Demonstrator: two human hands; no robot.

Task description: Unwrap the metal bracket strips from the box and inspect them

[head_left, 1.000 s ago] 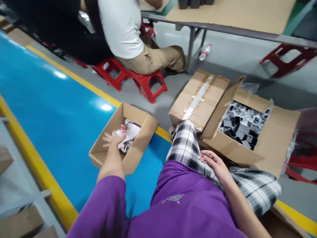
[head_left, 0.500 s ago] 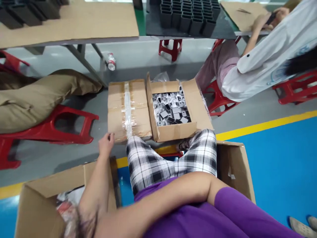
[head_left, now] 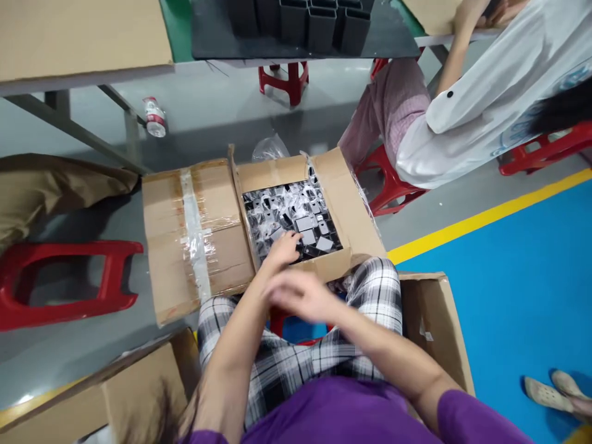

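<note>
An open cardboard box (head_left: 324, 266) stands before my knees, filled with small black rectangular parts (head_left: 309, 235), some with grey faces and some in clear plastic wrap. My left hand (head_left: 283, 250) reaches over its near edge, fingers partly spread and fingertips at the parts. Whether it touches one is hard to see. Just nearer to me, my right hand (head_left: 303, 295) is above my lap, close to my left wrist and smeared by motion. Its fingers point left, and nothing can be made out in them.
A taped carton (head_left: 222, 253) adjoins the open box on the left. Open cartons stand at my lower left (head_left: 143, 388) and right (head_left: 437, 320). Beyond is a table with black rectangular tubes (head_left: 321, 28). A person in white (head_left: 499, 111) sits at right; a red stool (head_left: 69, 302) is at left.
My left hand has moved right, from beside the taped carton to the open box's parts. My right arm has swung back from the lower-left carton to above my lap. The view has shifted.
</note>
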